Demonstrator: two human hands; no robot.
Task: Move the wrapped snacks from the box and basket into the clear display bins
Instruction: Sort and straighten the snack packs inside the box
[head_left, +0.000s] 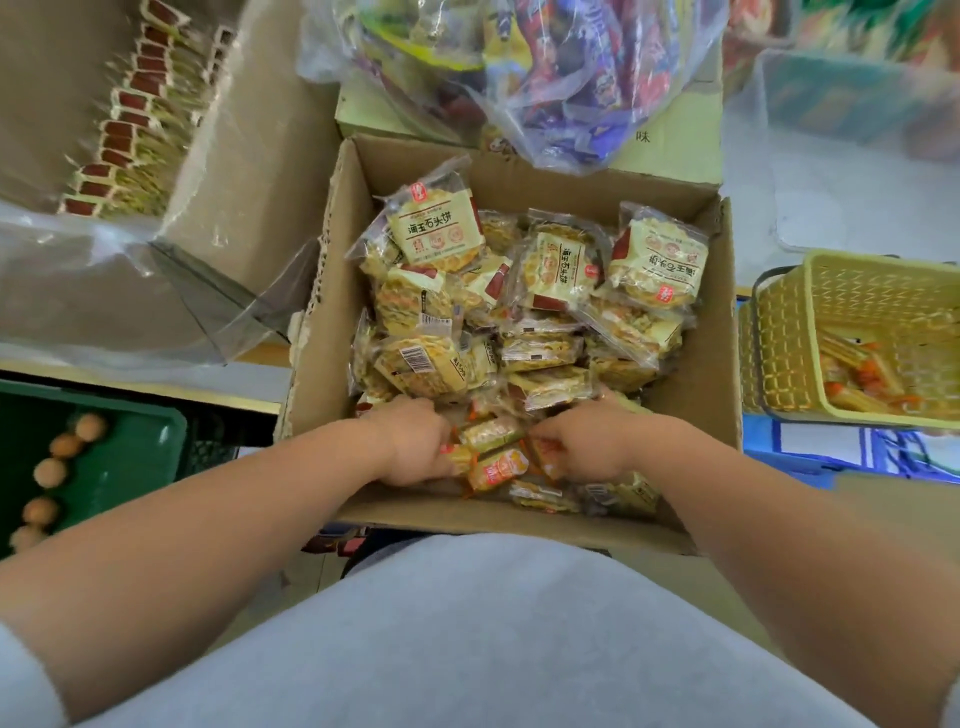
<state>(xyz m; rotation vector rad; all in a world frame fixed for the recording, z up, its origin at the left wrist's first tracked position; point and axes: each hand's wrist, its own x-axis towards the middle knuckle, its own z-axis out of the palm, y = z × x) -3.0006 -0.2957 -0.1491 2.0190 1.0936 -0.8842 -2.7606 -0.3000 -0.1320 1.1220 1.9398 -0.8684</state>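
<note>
Your grey shirt (467, 634) fills the near edge, and past it both forearms reach forward into the cardboard box (691, 374) at 12 o'clock. Your left hand (415, 447) is curled down over small orange-wrapped snacks (496, 470) at the box's near wall, fingers closed around some of them. Your right hand (592, 447) is curled the same way just to the 3 o'clock side, pinching at the same cluster. How many pieces each hand holds you cannot tell; about three small packets show between them, long axes running roughly 9 to 3.

The move turns on this: the small snacks lie between and under your two hands, touching both, so neither hand is nearer. Larger yellow cracker packs (556, 270) fill the rest of the box toward 12 o'clock, too many and too overlapped to count; about three lie label-up.

One yellow basket (779, 353) sits at 3 o'clock beside the box, with a handful of orange-tipped sticks (857, 379) in it. One clear display bin (104, 280) lies at 10 o'clock, well apart from your hands, with a row of red-and-yellow packs (130, 124) beyond it. Another clear bin (841, 156) stands at 2 o'clock, blurred. Five brown round things (52, 473) sit in one green tray (145, 452) at 9 o'clock.

The likely carry is leftward and forward, so your left arm has the shorter path.
</note>
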